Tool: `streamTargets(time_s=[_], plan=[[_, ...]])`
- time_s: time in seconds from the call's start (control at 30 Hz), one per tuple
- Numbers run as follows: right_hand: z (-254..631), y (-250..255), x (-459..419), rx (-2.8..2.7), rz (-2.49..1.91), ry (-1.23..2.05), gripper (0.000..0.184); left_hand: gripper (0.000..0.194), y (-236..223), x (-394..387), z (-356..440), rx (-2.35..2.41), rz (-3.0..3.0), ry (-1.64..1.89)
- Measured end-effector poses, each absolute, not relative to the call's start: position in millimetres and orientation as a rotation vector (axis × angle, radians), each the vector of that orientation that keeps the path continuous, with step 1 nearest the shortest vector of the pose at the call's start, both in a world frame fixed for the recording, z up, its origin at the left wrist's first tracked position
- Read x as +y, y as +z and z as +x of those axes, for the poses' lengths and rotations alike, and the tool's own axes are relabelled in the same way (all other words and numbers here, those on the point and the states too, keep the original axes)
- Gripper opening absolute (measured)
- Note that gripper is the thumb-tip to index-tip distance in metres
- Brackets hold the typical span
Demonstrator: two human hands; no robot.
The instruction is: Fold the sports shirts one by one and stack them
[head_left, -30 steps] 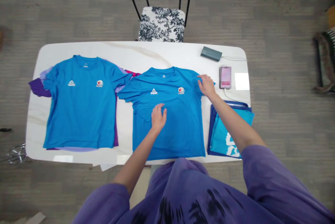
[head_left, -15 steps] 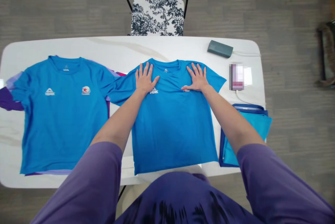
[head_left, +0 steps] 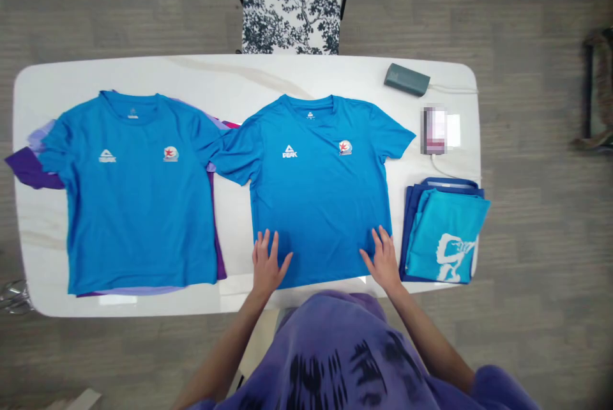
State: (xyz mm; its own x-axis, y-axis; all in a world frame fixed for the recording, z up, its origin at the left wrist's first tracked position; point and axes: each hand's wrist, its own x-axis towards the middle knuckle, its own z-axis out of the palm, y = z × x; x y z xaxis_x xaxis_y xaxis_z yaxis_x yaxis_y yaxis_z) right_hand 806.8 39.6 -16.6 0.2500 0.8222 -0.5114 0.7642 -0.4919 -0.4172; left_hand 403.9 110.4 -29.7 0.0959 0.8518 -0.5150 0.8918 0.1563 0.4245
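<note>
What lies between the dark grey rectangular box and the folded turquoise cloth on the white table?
In the head view, a pixelated pinkish rectangular device lies between the box and the cloth, with a thin white cable at its near end.

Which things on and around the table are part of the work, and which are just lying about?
Part of the work:
- middle blue shirt, left hand and right hand at its lower part
- left blue shirt, probably
- folded clothes, probably
- white table, as surface

Apparently just lying about:
- grey block
- pixelated device
- patterned chair
</note>
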Motion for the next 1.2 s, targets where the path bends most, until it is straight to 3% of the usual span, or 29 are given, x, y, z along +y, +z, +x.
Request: streamTargets(time_s=[0.1, 0.2, 0.67, 0.8, 0.97, 1.2], plan=[[789.4, -11.4, -24.4, -1.407, -2.486, 1.033, 0.069, 0.093, -27.4, 27.3, 372.9, 1.691, 1.593, -0.162], [776.0, -6.0, -46.7, -1.361, -2.455, 0.950, 0.064, 0.094, -24.1, -6.2, 355.1, 1.647, 1.606, -0.184], [769.0, 53.2, -74.5, -1.351, -2.248, 0.838, 0.051, 0.077, 32.8, -25.7, 348.5, 1.668, 1.723, -0.128], [715.2, 62.7, -70.8, -1.466, -2.215, 0.927, 0.041, 0.060, 55.4, 57.0, 314.5, 1.853, 1.650, 0.165], [581.6, 54.8, -55.0, -1.712, -2.087, 1.260, 0.019, 0.041, 75.6, 238.2, 273.8, 2.028, 1.510, 0.330], [430.0, 23.8, -33.6, -1.529, -2.280, 1.263, 0.013, 0.035, 34.9, 433.1, 251.7, 1.996, 1.587, 0.275]])
